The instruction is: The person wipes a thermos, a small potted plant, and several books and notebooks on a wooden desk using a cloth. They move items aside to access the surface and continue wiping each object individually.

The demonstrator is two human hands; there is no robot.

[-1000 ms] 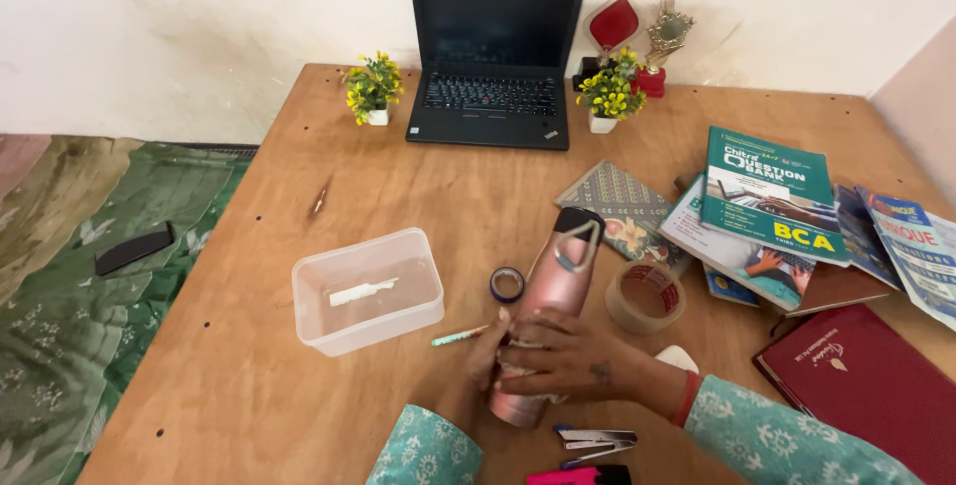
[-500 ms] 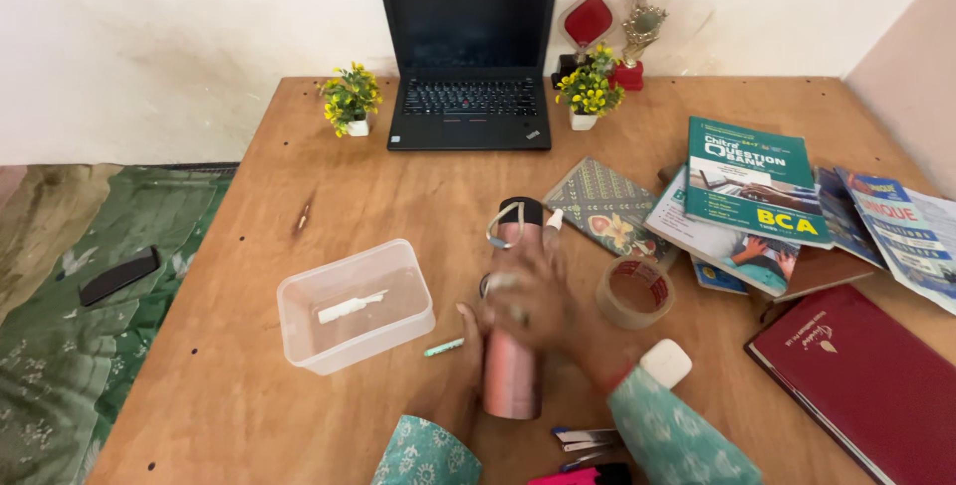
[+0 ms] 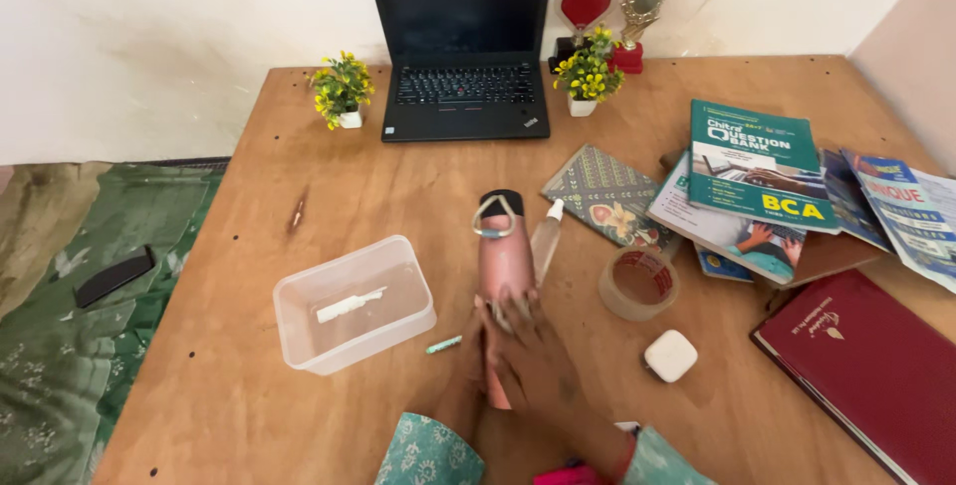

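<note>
Brushed pink metal with a soft sheen on the bottle (image 3: 505, 261), capped in matt black plastic. Clear, faintly frosted plastic for the box (image 3: 354, 303); glossy brown film on the tape roll (image 3: 639, 283). Bare wood tabletop (image 3: 398, 196), matt, scuffed and dotted with screw holes. Shiny paper covers on the books (image 3: 759, 168), grained maroon binding on the diary (image 3: 864, 361). Smooth white plastic on the small case (image 3: 670, 356).
</note>
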